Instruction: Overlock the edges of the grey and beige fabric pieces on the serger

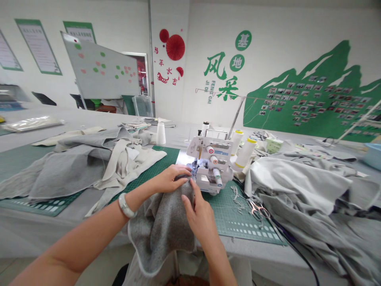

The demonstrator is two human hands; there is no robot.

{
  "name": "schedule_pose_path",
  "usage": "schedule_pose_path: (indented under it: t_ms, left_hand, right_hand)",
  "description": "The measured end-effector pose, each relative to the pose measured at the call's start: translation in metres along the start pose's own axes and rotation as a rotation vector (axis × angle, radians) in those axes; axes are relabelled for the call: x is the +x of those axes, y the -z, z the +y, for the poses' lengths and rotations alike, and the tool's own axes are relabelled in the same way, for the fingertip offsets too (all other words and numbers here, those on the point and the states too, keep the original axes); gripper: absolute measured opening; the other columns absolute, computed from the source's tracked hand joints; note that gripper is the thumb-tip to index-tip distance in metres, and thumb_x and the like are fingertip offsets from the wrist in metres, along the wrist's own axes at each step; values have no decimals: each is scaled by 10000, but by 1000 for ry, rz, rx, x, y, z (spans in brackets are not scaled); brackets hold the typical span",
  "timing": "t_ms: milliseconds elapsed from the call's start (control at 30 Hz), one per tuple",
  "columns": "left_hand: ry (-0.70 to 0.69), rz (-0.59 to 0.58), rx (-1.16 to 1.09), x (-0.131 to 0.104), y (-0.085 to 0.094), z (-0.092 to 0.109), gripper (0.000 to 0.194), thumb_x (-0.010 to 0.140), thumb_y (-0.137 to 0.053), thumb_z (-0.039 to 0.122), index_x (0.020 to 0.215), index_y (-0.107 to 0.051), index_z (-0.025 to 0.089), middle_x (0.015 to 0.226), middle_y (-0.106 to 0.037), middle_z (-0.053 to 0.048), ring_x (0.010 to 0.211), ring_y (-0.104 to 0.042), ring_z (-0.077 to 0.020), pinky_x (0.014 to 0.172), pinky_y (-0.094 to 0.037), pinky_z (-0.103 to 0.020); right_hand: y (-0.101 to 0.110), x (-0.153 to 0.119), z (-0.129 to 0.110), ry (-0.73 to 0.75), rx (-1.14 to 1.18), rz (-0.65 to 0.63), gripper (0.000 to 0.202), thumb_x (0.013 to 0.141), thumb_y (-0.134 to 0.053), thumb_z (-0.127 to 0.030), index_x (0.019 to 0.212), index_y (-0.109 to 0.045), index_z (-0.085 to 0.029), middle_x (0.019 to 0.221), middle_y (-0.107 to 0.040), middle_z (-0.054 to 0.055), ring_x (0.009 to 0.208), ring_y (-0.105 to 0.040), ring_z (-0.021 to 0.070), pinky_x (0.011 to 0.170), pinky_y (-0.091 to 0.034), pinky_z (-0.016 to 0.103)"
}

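Observation:
A white overlock sewing machine (205,163) stands at the table's front, its lamp lit by the needle. Grey fabric (166,222) runs up to its presser foot and drapes over the table edge towards me. My left hand (172,178), with a pale bangle on the wrist, is closed on the fabric's upper edge just left of the needle area. Against the fabric's right edge, close to the machine's front, rests my right hand (199,210), index finger stretched forward and thumb apart. The fabric hides part of its grip.
Green cutting mats (247,226) lie under the machine. Scissors (259,210) and thread scraps (236,198) are right of it. Fabric heaps (300,186) cover the right side, and more grey cloth (74,167) lies left. Thread cones (245,153) stand behind the machine, another cone (161,133) left.

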State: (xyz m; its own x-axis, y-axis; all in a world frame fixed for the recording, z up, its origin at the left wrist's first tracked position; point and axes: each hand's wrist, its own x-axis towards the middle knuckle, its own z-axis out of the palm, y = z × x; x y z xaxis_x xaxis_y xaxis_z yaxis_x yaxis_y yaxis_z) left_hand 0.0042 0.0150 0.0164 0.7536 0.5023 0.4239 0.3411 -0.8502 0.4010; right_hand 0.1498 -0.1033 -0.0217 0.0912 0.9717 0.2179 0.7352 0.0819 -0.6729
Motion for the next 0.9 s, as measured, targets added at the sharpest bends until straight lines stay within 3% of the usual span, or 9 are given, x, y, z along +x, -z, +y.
schedule_pose_path:
  t_ms: [333,500,700,900]
  left_hand:
    - [65,3,-2,4,-1,-6,276,893,-528,230,1137,-633,154,1295,-609,-110,1204,-556,-219,1053,-410,-374]
    - [38,55,167,-1,-3,13,247,942,-471,247,1089,-657,177,1210,-639,-88,1143,-558,-222,1022,-405,-398]
    - [108,6,347,-4,-7,27,288,973,-425,296,1167,-610,189,1219,-616,-81,1138,-538,-239,970,-401,-412]
    - [126,-15,357,-1,-8,20,306,976,-417,304,1197,-594,189,1266,-601,-80,1178,-524,-234,987,-395,-409]
  right_hand:
    - [2,-4,3,-10,4,17,527,971,-391,-392,1469,-366,-222,779,-709,55,636,-658,217,578,-389,241]
    - [-1,-4,6,-5,-7,15,524,973,-384,-396,1471,-364,-234,793,-715,61,624,-662,223,570,-394,247]
    - [-1,-4,5,21,17,28,511,975,-390,-387,1463,-373,-237,943,-732,100,792,-703,263,653,-443,277]
    - [-2,-4,8,24,-18,32,517,975,-388,-398,1465,-373,-234,794,-716,61,648,-677,227,584,-411,247]
